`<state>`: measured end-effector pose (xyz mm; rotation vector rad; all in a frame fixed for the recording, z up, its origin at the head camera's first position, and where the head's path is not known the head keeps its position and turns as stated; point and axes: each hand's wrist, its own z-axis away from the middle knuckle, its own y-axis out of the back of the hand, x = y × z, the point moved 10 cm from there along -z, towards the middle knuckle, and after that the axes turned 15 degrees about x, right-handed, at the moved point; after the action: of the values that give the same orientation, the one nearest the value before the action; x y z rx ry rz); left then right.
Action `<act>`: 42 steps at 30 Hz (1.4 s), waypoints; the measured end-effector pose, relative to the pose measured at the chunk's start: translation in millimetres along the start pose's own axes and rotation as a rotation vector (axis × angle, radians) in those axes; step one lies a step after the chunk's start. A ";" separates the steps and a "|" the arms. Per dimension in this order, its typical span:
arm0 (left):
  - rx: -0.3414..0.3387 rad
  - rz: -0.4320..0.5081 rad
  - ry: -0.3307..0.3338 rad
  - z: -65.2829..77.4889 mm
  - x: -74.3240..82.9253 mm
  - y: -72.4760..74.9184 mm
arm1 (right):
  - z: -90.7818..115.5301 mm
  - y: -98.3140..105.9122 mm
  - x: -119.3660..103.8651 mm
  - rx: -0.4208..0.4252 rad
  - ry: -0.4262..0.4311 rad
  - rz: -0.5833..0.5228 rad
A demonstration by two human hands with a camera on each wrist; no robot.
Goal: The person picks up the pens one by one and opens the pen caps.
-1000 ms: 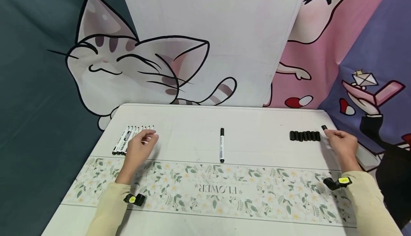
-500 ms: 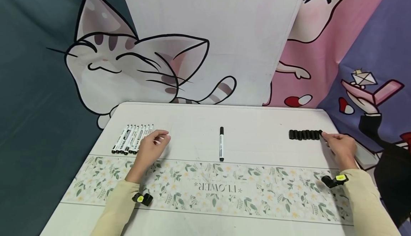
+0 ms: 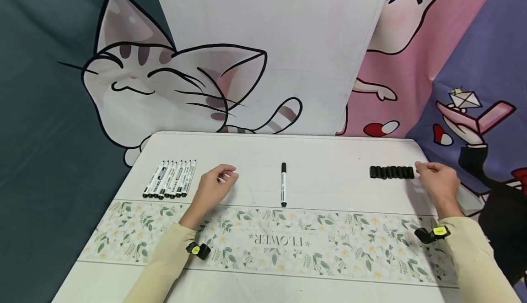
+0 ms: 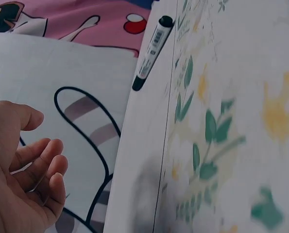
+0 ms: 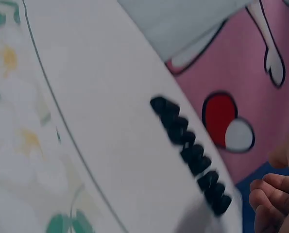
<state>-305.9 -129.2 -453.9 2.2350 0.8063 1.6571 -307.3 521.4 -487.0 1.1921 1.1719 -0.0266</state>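
Observation:
A single capped marker (image 3: 283,185) lies mid-table, its black cap pointing away from me. To its left hovers my left hand (image 3: 217,183), fingers loosely bent and nothing between them; in the left wrist view this hand (image 4: 27,170) shows a gap between thumb and fingertips. Several uncapped white markers (image 3: 169,179) lie side by side further left. At the right end of the table, black marker caps (image 3: 391,172) form a tight row. My right hand (image 3: 438,181) is just right of the row, apart from it, holding nothing; its fingers (image 5: 275,191) are relaxed in the right wrist view.
The white table cover (image 3: 329,165) has a floral band (image 3: 288,243) along the near side. Behind it hang printed cloths, one with a cartoon cat (image 3: 136,92). Each sleeve carries a small black camera, such as the left one (image 3: 198,250).
My right hand has set a black cap at the right end of the row, let go and drawn back slightly. The left hand has moved right, away from the uncapped markers.

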 end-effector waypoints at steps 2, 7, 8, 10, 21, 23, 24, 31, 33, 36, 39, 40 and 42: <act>-0.011 0.012 -0.001 -0.2 4.6 -8.9 | 8.5 3.1 -18.7 0.004 0.052 -0.014; -0.061 0.023 0.010 2.5 13.5 -36.7 | 36.7 7.3 -61.1 0.013 0.166 -0.072; -0.075 0.023 0.018 3.6 14.6 -42.7 | 43.0 7.5 -68.8 0.010 0.193 -0.090; -0.104 0.012 0.031 6.1 16.3 -54.2 | 56.2 8.3 -84.2 0.008 0.258 -0.122; -0.179 -0.030 0.026 16.5 29.7 -99.3 | 131.6 4.5 -154.7 -0.022 0.610 -0.258; -0.190 -0.041 0.015 17.5 33.2 -106.3 | 145.4 0.5 -164.2 -0.044 0.650 -0.287; -0.194 -0.046 0.011 17.8 34.8 -109.5 | 151.9 -1.9 -168.7 -0.052 0.667 -0.300; -0.209 -0.091 0.030 19.2 35.6 -127.9 | 191.6 -18.1 -192.9 -0.127 0.770 -0.351; -0.208 -0.102 0.044 20.1 34.9 -131.3 | 200.8 -22.1 -196.9 -0.150 0.789 -0.356; -0.211 -0.124 0.057 21.9 33.6 -135.9 | 212.0 -28.1 -200.9 -0.181 0.807 -0.367; -0.210 -0.148 0.062 23.5 32.4 -138.8 | 220.7 -33.4 -203.7 -0.206 0.812 -0.387; -0.208 -0.156 0.063 23.7 32.2 -139.4 | 223.1 -35.4 -204.5 -0.213 0.813 -0.391; -0.203 -0.163 0.068 23.8 31.8 -140.2 | 227.2 -39.2 -205.7 -0.227 0.816 -0.396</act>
<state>-317.1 6.3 -506.4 1.9342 0.7759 1.6640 -268.3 230.2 -391.2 0.7526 2.0530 0.3132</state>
